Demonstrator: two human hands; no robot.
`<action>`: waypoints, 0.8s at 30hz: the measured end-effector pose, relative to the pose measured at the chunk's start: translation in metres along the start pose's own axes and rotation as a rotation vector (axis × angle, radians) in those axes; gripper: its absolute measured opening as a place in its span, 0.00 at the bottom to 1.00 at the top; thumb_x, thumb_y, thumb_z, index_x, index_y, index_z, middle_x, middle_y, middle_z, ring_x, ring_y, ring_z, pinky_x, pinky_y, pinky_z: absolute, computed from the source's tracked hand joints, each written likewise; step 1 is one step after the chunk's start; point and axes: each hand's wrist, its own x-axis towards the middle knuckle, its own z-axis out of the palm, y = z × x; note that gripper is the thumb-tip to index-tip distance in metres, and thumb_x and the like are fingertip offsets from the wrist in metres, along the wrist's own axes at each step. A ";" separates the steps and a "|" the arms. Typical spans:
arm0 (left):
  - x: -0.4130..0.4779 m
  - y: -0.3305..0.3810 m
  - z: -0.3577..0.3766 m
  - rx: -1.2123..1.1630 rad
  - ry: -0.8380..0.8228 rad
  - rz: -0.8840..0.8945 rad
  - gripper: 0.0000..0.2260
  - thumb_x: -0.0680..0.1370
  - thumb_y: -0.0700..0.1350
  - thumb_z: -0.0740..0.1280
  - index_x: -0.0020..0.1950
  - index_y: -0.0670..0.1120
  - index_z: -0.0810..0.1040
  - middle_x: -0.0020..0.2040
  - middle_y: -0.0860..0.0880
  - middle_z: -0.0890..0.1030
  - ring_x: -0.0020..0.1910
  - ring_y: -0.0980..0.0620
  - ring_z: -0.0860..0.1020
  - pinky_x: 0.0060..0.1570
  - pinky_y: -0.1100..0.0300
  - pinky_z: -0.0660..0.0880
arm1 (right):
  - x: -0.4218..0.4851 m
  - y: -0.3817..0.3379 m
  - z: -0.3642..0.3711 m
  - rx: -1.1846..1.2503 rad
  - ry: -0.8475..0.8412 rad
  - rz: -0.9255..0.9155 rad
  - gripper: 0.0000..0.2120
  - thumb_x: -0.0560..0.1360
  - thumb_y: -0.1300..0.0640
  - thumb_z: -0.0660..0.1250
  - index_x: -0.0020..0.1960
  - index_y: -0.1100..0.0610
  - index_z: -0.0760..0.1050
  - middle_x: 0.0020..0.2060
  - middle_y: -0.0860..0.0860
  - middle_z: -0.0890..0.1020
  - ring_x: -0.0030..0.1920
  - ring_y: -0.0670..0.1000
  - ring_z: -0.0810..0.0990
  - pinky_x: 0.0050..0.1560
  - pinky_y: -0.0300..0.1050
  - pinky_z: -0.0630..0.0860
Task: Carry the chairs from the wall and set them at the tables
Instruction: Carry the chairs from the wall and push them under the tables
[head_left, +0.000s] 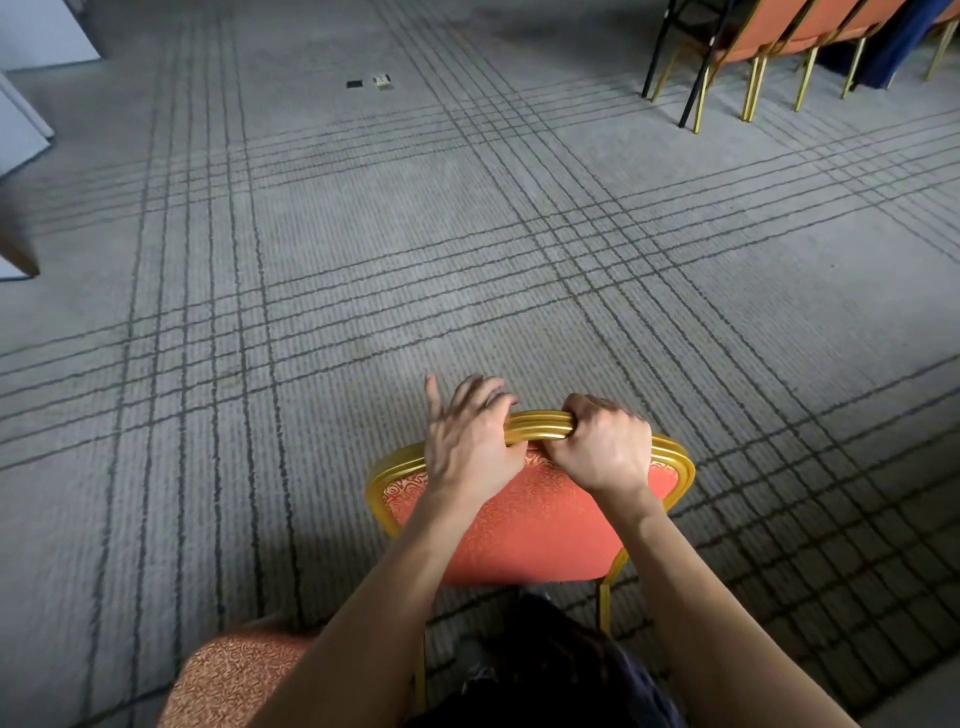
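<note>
At the far left edge, pale panels (21, 119) and a brown wooden corner (15, 249) are cut off by the frame, too little showing to name them. Farther up the grey plaid carpet (311, 260) lie two small objects, one black (355, 83) and one pale (382, 80), too small to identify. At the bottom left, an orange patterned seat cushion (234, 675) pokes into view, with the rest of that chair hidden behind the person's left forearm.

In the centre the banquet chair (545, 519) is seen from behind and above, with a gold frame and an orange patterned back pad. Its seat and feet are hidden, so whether it is standing on the carpet or lifted off it cannot be told. The left hand (470, 441) grasps the top rail loosely, its blurred fingers draped over the far edge, the thumb on the near side and the little finger sticking up. Just beside it, the right hand (602, 441) is clenched tightly round the same rail. Dark clothing (545, 670) covers the chair's lower part.

At the upper right, well apart, a row of orange chairs (779, 31) on gold legs is cropped at the top. Thin black legs (696, 78) stand beside them, with a dark blue cloth (904, 36) behind.
</note>
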 end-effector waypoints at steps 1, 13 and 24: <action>0.004 -0.001 -0.002 0.001 0.002 0.001 0.18 0.70 0.55 0.73 0.59 0.52 0.83 0.62 0.55 0.81 0.67 0.51 0.76 0.78 0.33 0.52 | 0.005 -0.001 0.001 -0.006 -0.005 -0.002 0.16 0.70 0.40 0.66 0.40 0.53 0.79 0.38 0.52 0.85 0.40 0.60 0.84 0.36 0.45 0.73; 0.098 -0.014 0.005 0.070 0.080 -0.108 0.19 0.63 0.51 0.78 0.33 0.50 0.67 0.27 0.53 0.77 0.24 0.50 0.71 0.32 0.62 0.61 | 0.106 0.000 0.016 0.084 0.079 -0.020 0.17 0.64 0.41 0.66 0.30 0.50 0.62 0.24 0.50 0.77 0.25 0.57 0.79 0.30 0.38 0.60; 0.233 -0.044 0.018 -0.081 0.080 -0.134 0.21 0.62 0.54 0.74 0.29 0.49 0.62 0.22 0.49 0.71 0.23 0.44 0.73 0.28 0.60 0.66 | 0.244 0.005 0.027 0.040 -0.169 -0.031 0.19 0.70 0.35 0.67 0.40 0.51 0.77 0.42 0.53 0.86 0.47 0.60 0.85 0.45 0.47 0.77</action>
